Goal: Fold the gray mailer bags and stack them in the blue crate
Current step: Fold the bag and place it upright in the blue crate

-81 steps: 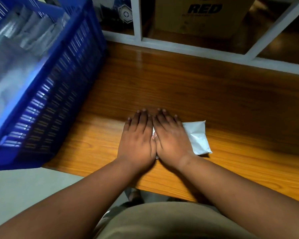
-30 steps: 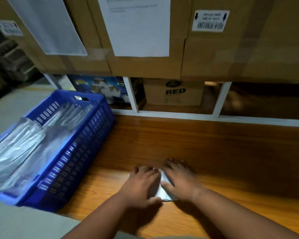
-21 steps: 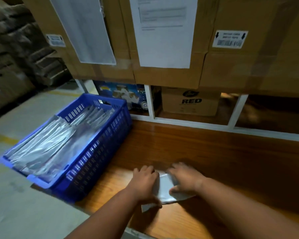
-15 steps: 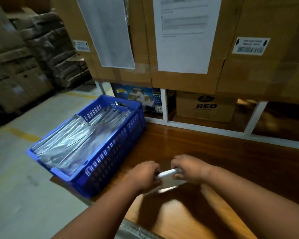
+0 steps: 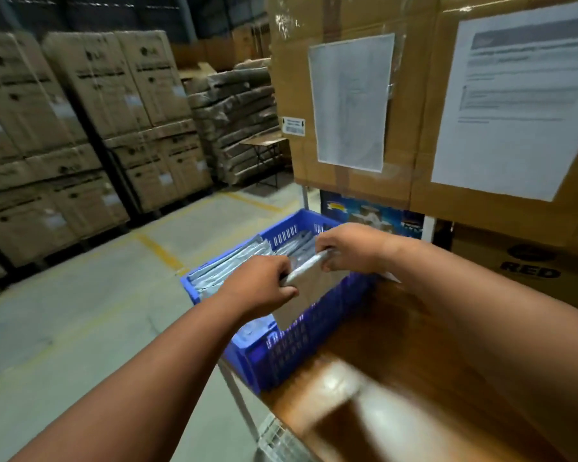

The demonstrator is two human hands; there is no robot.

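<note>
Head view:
Left hand [image 5: 259, 286]: centre of the frame, fingers curled round the left end of the folded bag.
Right hand [image 5: 351, 250]: just right of and above the left, fingers curled round the bag's right end.
Folded bag [image 5: 306, 285]: gray, held between both hands above the crate, hanging down in front of its near wall.
Crate [image 5: 301, 345]: blue, at the left end of the wooden table [image 5: 397, 378], holding a row of gray bags [image 5: 227, 271].
Background: cardboard boxes [image 5: 347, 95] with paper sheets at upper right; stacked cartons [image 5: 80, 128] at left.
</note>
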